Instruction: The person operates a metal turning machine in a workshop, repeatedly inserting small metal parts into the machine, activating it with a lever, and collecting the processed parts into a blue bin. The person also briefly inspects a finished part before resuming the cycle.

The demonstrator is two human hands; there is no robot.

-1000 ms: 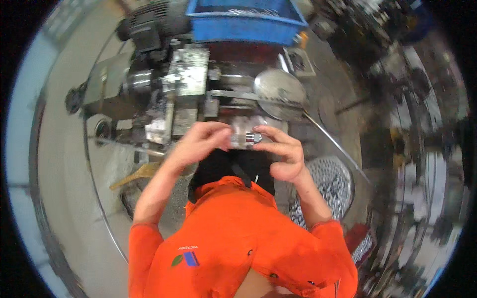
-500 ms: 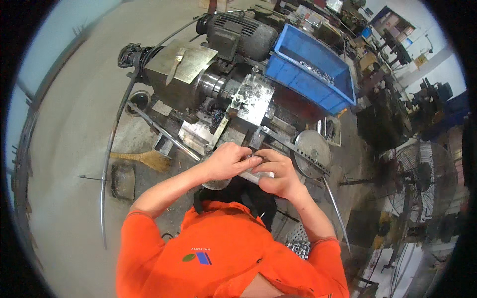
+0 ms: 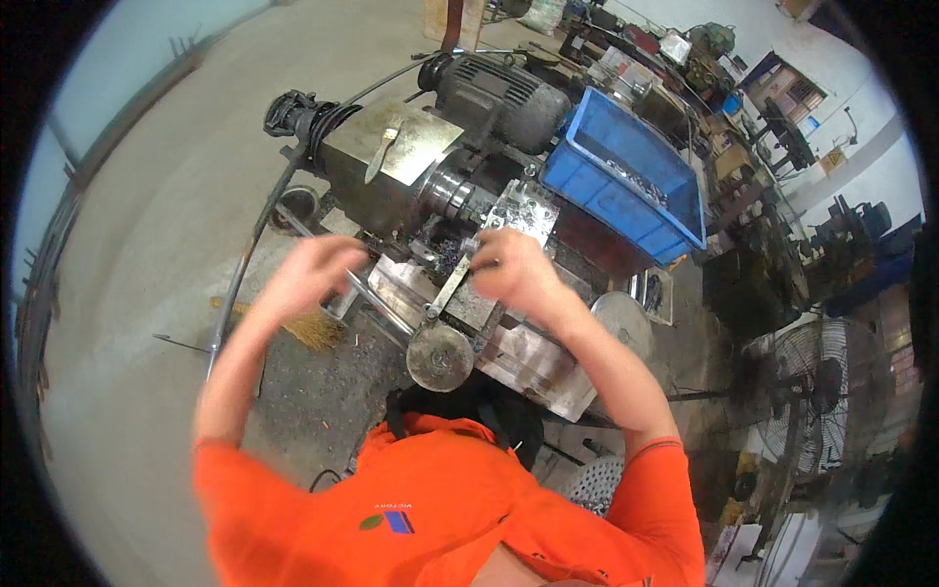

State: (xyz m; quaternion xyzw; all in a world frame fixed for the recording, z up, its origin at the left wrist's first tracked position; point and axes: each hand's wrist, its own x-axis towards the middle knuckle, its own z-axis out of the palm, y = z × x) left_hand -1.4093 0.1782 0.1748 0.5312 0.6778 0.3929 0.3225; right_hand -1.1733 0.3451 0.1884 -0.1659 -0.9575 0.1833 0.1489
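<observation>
My left hand, smeared by motion, is at the long metal lever in front of the lathe; I cannot tell whether it grips it. Bent fingers close my right hand over the near side of the metal tool slide. Whatever lies in those fingers is hidden. Just left of it runs a flat bar-shaped handle. Beyond the hands is the shiny round chuck, with metal chips below it. A round metal disc sits nearest my body.
A brush lies on the headstock. Behind it is a motor. A blue bin with small metal parts stands at the right. A straw broom lies left, a perforated basket near right, a fan far right.
My hands were together in front of my body, fingers around a small piece. They have parted: the left went left to the lever, the right forward to the tool slide. The view has shifted.
</observation>
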